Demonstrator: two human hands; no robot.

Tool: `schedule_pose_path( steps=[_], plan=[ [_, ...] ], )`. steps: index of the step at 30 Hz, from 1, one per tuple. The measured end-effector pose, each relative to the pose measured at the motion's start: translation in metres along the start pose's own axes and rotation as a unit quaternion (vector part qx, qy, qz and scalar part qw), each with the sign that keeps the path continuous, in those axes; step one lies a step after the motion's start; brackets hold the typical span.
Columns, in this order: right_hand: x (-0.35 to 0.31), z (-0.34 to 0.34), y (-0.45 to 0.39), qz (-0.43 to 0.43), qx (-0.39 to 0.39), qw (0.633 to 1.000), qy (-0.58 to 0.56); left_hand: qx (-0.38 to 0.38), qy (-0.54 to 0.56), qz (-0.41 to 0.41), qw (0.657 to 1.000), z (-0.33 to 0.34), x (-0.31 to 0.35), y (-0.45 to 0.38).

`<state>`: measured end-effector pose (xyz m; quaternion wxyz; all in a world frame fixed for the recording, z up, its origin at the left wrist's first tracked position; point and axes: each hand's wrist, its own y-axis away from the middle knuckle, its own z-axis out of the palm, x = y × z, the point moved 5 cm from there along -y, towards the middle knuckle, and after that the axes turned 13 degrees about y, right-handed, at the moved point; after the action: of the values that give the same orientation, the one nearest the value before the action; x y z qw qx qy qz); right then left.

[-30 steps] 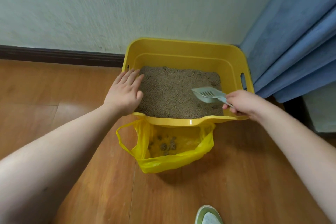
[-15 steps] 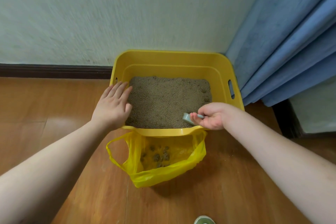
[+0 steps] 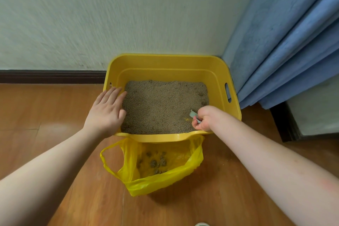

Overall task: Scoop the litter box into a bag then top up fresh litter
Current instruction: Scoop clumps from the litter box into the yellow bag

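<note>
Curled around the pale green plastic scoop (image 3: pixel 194 115), the right hand (image 3: pixel 205 118) held it over litter in the yellow plastic box (image 3: pixel 233 114); the left hand (image 3: pixel 107 110) lay flat on its rim.

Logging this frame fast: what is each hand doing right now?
Left hand: open, fingers straight, resting on the litter box rim.
Right hand: closed around the scoop handle.

Scoop (image 3: pixel 194 115) mostly hidden inside the right hand (image 3: pixel 205 119), shoe (image 3: pixel 201 224) cut off by bottom edge
</note>
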<state>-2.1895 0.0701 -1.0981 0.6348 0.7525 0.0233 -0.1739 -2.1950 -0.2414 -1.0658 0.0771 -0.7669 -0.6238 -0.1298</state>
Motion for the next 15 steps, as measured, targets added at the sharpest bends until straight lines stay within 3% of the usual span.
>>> schedule_pose_path(
  steps=[8, 15],
  plan=[
    [0.002, 0.003, 0.002, -0.041, 0.025, 0.988, 0.146, 0.001, -0.002, 0.001, 1.000, 0.001, -0.001, -0.001],
    [-0.011, -0.014, -0.019, -0.088, 0.100, 0.949, 0.287, 0.000, -0.002, -0.001, 1.000, 0.000, -0.002, -0.001]
  ],
)
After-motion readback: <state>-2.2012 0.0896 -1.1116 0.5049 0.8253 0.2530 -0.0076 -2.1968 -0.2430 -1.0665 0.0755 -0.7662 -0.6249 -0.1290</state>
